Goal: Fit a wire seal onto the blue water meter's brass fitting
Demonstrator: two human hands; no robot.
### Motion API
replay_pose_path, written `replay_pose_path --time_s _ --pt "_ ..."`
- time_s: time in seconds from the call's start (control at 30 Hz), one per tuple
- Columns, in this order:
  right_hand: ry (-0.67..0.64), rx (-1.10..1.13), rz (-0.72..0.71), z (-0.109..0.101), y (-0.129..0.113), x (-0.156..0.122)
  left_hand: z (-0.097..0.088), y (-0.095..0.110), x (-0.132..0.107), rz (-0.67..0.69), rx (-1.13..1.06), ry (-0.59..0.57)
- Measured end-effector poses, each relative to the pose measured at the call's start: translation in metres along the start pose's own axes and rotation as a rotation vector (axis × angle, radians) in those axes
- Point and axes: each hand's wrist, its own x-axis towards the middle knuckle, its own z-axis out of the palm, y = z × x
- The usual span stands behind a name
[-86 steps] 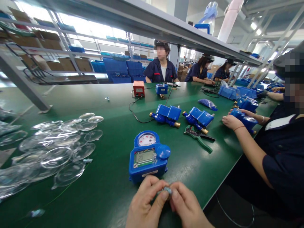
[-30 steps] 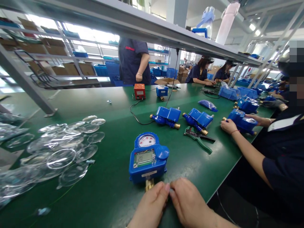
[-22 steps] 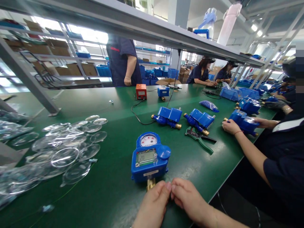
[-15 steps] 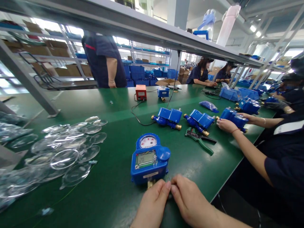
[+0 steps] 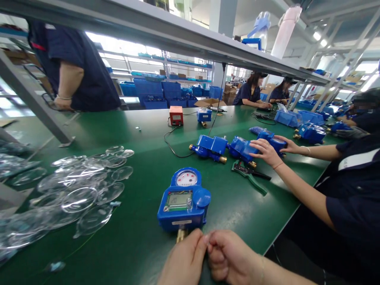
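Observation:
Right in front of me a blue water meter (image 5: 183,211) stands on the green bench, its round dial and small display facing up. Its brass fitting (image 5: 181,235) points toward me, beside my left hand (image 5: 184,259). That hand is closed, thumb and fingertips pinched. Against its fingertips my right hand (image 5: 233,255) is closed too, fingers curled in. Whatever lies between the fingertips is hidden or too small to name.
Clear plastic discs (image 5: 80,198) lie piled at left. Green-handled pliers (image 5: 251,176) rest at right, near other blue meters (image 5: 209,147) and a co-worker's hands (image 5: 268,153). Behind are a red box (image 5: 176,115) and a shelf beam (image 5: 190,37) overhead.
My hands have shifted slightly down and left, still together; the meter has moved slightly left. The co-worker's hands moved a meter left, toward the others. A person behind the bench walked left.

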Motion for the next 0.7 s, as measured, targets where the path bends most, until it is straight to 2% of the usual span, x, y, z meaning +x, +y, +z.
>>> replay_pose_path --time_s 0.03,0.07,0.17,0.2,0.23,0.3,0.4,0.53,0.6,0.63,0.7 --pt "0.043 -0.178 -0.111 -0.001 0.005 0.002 -0.003 -0.004 -0.002 0.001 0.001 -0.015" --pt "0.105 -0.452 -0.259 -0.003 0.010 0.003 -0.005 -0.007 -0.004 0.001 -0.022 -0.027" --pt "0.308 -1.672 -0.837 -0.010 0.020 0.001 -0.005 -0.016 -0.007 -0.052 -0.257 -0.033" --pt "0.335 -2.034 -0.994 -0.012 0.020 -0.001 -0.002 -0.017 -0.007 -0.100 -0.379 -0.044" --pt "0.326 -2.295 -1.107 -0.014 0.020 -0.002 0.001 -0.018 -0.007 -0.159 -0.502 -0.064" --pt "0.281 -2.597 -1.241 -0.018 0.016 -0.005 0.006 -0.018 -0.007 -0.268 -0.697 -0.108" --pt "0.248 -2.774 -1.306 -0.016 0.006 -0.010 0.011 -0.015 -0.009 -0.347 -0.825 -0.140" --pt "0.128 -2.861 -1.243 -0.008 0.001 -0.012 0.016 -0.016 -0.008 -0.374 -0.851 -0.135" --pt "0.156 -2.681 -1.145 -0.003 0.001 -0.010 0.019 -0.018 -0.007 -0.331 -0.801 -0.077" --pt "0.211 -2.491 -1.030 -0.001 0.002 -0.008 0.020 -0.019 -0.006 -0.287 -0.757 -0.041" --pt "0.341 -2.017 -0.707 0.004 0.003 -0.004 0.020 -0.019 -0.006 -0.182 -0.622 0.037"
